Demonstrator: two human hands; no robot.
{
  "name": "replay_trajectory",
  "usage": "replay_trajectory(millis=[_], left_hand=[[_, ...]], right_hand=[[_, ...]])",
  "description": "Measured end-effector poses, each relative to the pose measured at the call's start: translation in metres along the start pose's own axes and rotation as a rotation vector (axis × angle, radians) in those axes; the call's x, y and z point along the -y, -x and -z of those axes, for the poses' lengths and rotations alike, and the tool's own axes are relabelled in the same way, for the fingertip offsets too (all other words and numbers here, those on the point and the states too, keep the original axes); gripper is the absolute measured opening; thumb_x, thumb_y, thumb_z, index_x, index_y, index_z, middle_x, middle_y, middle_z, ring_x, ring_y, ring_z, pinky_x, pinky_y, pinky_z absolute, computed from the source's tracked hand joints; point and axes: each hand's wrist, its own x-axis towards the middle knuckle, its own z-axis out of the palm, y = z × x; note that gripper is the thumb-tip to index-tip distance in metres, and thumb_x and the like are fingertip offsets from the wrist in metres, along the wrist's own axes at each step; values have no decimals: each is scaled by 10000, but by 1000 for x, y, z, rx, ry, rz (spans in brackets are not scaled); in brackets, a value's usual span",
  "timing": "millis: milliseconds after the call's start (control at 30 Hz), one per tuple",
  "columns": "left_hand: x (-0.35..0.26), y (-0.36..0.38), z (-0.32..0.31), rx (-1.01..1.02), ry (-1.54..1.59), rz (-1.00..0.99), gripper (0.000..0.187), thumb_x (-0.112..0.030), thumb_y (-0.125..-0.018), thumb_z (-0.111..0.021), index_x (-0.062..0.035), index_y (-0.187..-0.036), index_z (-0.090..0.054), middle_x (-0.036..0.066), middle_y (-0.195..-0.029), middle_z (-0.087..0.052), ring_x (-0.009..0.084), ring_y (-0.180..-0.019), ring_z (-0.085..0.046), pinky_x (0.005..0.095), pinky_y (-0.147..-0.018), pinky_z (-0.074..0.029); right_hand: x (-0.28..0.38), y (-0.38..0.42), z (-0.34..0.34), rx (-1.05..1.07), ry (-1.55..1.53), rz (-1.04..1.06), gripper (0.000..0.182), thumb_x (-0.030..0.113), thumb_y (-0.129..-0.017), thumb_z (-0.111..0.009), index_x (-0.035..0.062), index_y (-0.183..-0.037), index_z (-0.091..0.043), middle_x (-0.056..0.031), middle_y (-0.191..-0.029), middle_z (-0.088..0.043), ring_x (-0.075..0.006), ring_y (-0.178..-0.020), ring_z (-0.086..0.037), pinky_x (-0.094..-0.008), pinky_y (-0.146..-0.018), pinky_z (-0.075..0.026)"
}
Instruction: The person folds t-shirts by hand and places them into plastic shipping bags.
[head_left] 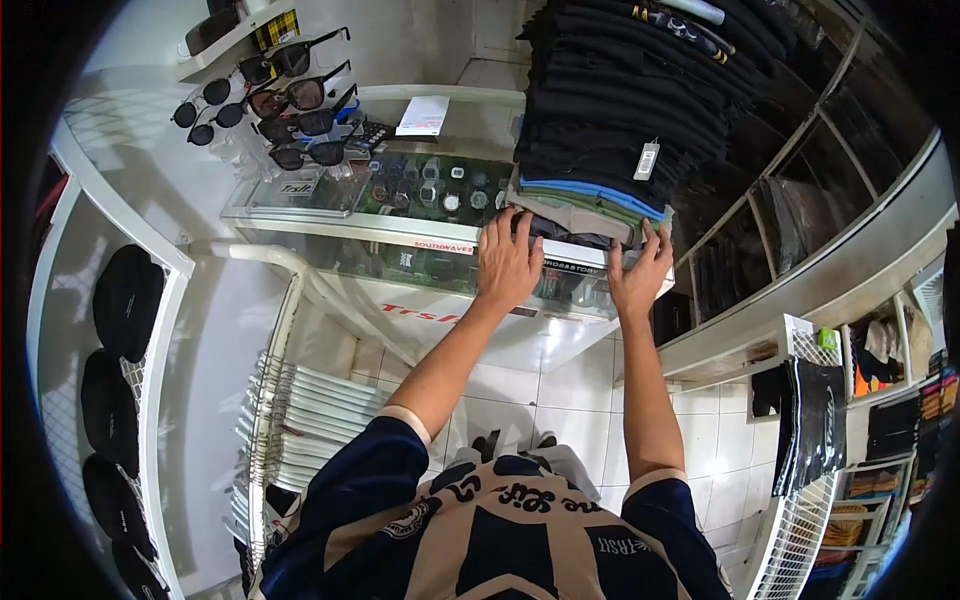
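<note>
A tall stack of folded clothes, mostly black (620, 110), stands on the glass display counter (480, 236). Near its bottom lie a blue layer, green layers and a beige one (575, 218). My left hand (510, 262) rests at the left front corner of the stack, fingers apart and fingertips on the lowest layers. At the right front corner, my right hand (640, 272) touches the same low layers with its fingers spread. A white tag (647, 160) hangs from the black clothes above.
Sunglasses (305, 95) on a rack and a white paper (423, 116) are at the counter's left. Watches (451, 201) lie under the glass. White hangers (320, 420) hang at lower left, caps (128, 303) at far left. Shelves (800, 230) with packed clothes line the right.
</note>
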Motion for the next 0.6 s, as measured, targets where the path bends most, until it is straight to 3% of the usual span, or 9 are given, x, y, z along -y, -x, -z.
replay_trajectory(millis=[300, 533, 600], left_hand=[[-1, -1, 0, -3, -4, 40, 511, -243, -941, -606, -5, -1383, -513, 244, -1362, -491, 419, -1223, -492, 528, -1079, -366], [-11, -14, 8, -96, 115, 136, 605, -260, -869, -725, 6, -1348, -469, 229, -1300, -504, 412, -1194, -514, 513, -1027, -404], [-19, -24, 9, -85, 249, 432, 717, -325, -847, -796, 24, -1374, -457, 233, -1297, -507, 399, -1209, -517, 499, -1027, -417]], right_hand=[[-4, 1, -2, -10, -47, 23, 605, 265, -875, -756, 65, -1412, -559, -282, -1441, -464, -452, -1294, -461, -522, -1103, -385], [-6, -20, 12, 59, -1, 1, 666, 336, -823, -819, 38, -1362, -565, -288, -1413, -468, -456, -1262, -462, -544, -1091, -367], [-9, -30, 8, -76, -134, -75, 749, 384, -799, -845, -16, -1351, -533, -297, -1418, -453, -459, -1294, -443, -556, -1111, -346]])
